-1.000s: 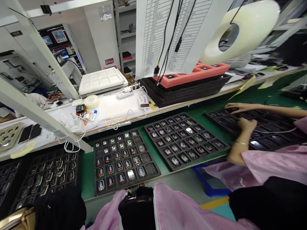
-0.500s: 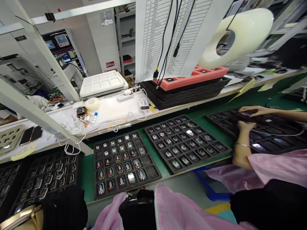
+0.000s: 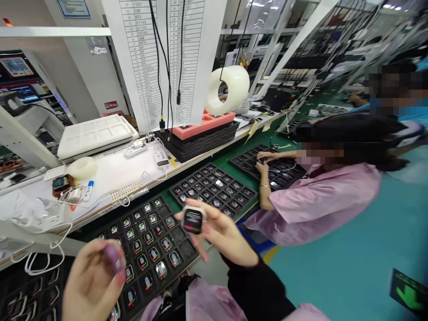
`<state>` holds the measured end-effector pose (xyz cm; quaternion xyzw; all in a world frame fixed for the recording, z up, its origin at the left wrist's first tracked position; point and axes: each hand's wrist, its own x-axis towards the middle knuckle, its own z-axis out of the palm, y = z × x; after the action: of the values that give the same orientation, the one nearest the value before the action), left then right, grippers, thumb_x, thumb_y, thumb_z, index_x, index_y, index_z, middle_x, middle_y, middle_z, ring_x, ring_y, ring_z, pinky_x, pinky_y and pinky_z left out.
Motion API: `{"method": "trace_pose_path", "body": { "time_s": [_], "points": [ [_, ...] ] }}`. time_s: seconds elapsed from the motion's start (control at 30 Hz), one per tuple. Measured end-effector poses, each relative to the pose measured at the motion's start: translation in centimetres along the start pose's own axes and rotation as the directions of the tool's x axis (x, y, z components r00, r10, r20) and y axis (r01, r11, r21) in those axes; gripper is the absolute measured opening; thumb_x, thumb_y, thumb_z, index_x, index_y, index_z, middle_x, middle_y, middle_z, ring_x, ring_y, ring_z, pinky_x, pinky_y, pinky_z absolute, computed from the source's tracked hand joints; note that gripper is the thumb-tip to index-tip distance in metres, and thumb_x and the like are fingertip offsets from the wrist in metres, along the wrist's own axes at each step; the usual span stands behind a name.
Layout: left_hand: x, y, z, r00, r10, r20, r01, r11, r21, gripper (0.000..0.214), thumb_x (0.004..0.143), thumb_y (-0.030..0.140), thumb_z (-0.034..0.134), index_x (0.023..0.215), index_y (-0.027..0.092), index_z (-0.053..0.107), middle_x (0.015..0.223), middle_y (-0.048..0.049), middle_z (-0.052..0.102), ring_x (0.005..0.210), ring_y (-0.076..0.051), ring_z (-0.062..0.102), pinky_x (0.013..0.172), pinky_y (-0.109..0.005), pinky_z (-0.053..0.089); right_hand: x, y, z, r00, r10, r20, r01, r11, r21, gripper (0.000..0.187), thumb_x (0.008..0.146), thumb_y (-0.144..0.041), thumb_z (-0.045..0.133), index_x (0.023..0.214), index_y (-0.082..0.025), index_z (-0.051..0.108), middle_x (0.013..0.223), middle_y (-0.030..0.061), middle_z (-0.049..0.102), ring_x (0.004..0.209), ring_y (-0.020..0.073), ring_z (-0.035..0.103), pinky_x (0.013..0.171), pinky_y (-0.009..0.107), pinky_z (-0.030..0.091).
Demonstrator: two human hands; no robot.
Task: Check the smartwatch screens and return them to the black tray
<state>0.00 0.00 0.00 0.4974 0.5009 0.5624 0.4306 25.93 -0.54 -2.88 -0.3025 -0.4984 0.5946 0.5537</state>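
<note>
A watch (image 3: 193, 220) is gripped face-out by the right hand (image 3: 222, 229) near centre, probably for reading; the left hand (image 3: 90, 278), lower left, is half-curled, its grip unclear

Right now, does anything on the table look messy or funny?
Yes, the white cord at the lower left. It dangles in loose loops over the front edge of the table, beyond the left hand, so it looks untidy. I see nothing spilled.
</note>
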Motion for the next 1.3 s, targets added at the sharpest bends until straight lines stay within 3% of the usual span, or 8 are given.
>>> {"method": "trace_pose_path", "body": {
  "time_s": [0.03,0.13,0.27,0.47,0.77,0.93,1.1,1.3],
  "points": [
    [0.6,-0.7,0.8,0.999,-0.02,0.042,0.021,0.999,-0.035,0.054,0.064,0.037,0.085,0.11,0.026,0.06,0.1,-0.0054,0.065,0.087,-0.02,0.065,0.071,-0.027,0.058,0.7,0.6,0.2,1.0,0.006,0.014,-0.007,0.999,0.042,0.06,0.091,-0.049,0.064,0.14,-0.025,0.039,0.128,0.014,0.053,0.074,0.0169,0.059,0.048,0.025,0.053],
    [1.9,-2.5,2.2,0.985,-0.059,0.161,0.076,0.992,-0.102,0.049,0.075,0.033,0.077,0.118,0.026,0.055,0.113,-0.0052,0.061,0.093,-0.015,0.064,0.079,-0.021,0.055,2.9,3.1,0.8,0.996,0.06,0.064,-0.068,0.989,0.13,0.058,0.087,-0.041,0.07,0.135,-0.023,0.043,0.123,0.014,0.056,0.072,0.0151,0.057,0.047,0.021,0.051],
    [3.0,-3.8,2.6,0.976,0.005,0.217,0.02,0.993,-0.116,0.042,0.079,0.028,0.072,0.117,0.025,0.054,0.119,-0.0057,0.059,0.101,-0.016,0.063,0.088,-0.023,0.053,5.1,5.2,1.4,0.99,0.093,0.106,-0.102,0.991,0.084,0.057,0.086,-0.036,0.07,0.134,-0.023,0.042,0.119,0.0128,0.058,0.072,0.0139,0.056,0.051,0.02,0.049],
    [4.4,-3.5,2.4,0.957,0.038,0.287,0.006,0.989,-0.149,0.044,0.086,0.029,0.065,0.127,0.023,0.05,0.124,-0.009,0.059,0.111,-0.02,0.06,0.094,-0.031,0.051,8.5,5.3,2.5,0.986,0.093,0.14,-0.096,0.995,0.014,0.049,0.082,-0.039,0.072,0.121,-0.02,0.049,0.1,0.0078,0.061,0.064,0.013,0.053,0.051,0.022,0.044],
    [5.9,-2.2,0.8,0.989,0.092,0.116,-0.087,0.995,-0.047,0.038,0.086,0.042,0.061,0.119,0.022,0.057,0.115,-0.0072,0.062,0.064,-0.01,0.057,0.065,-0.027,0.053,12.9,6.0,6.0,0.991,0.073,0.114,-0.067,0.997,-0.049,0.052,0.076,-0.051,0.074,0.109,-0.017,0.053,0.071,-0.0013,0.055,0.049,0.0093,0.043,0.041,0.02,0.032],
    [5.4,-2.1,-0.4,0.989,0.099,0.114,-0.092,0.994,-0.063,0.037,0.087,0.037,0.061,0.122,0.025,0.055,0.117,-0.0063,0.062,0.078,-0.014,0.062,0.064,-0.025,0.051,13.1,5.8,6.8,0.979,0.068,0.193,-0.062,0.997,-0.037,0.051,0.076,-0.044,0.073,0.113,-0.018,0.051,0.082,0.0021,0.058,0.055,0.0112,0.047,0.043,0.02,0.037],
    [5.1,-1.9,-0.6,0.988,0.133,0.08,-0.128,0.99,-0.066,0.039,0.085,0.03,0.064,0.122,0.023,0.052,0.114,-0.0066,0.062,0.095,-0.017,0.062,0.081,-0.027,0.051,13.3,4.8,7.0,0.956,0.054,0.288,-0.039,0.998,-0.058,0.046,0.082,-0.038,0.065,0.12,-0.016,0.05,0.08,0.0026,0.057,0.057,0.013,0.05,0.048,0.023,0.042],
    [4.9,-1.6,-0.3,0.981,0.19,-0.025,-0.186,0.976,0.117,0.046,0.079,0.025,0.069,0.121,0.023,0.049,0.104,-0.0053,0.063,0.078,-0.013,0.06,0.062,-0.022,0.046,13.4,3.9,7.1,0.937,0.021,0.35,-0.007,0.999,-0.039,0.049,0.085,-0.039,0.063,0.127,-0.018,0.05,0.087,0.0056,0.06,0.059,0.0135,0.051,0.049,0.025,0.043]
  ]
}}
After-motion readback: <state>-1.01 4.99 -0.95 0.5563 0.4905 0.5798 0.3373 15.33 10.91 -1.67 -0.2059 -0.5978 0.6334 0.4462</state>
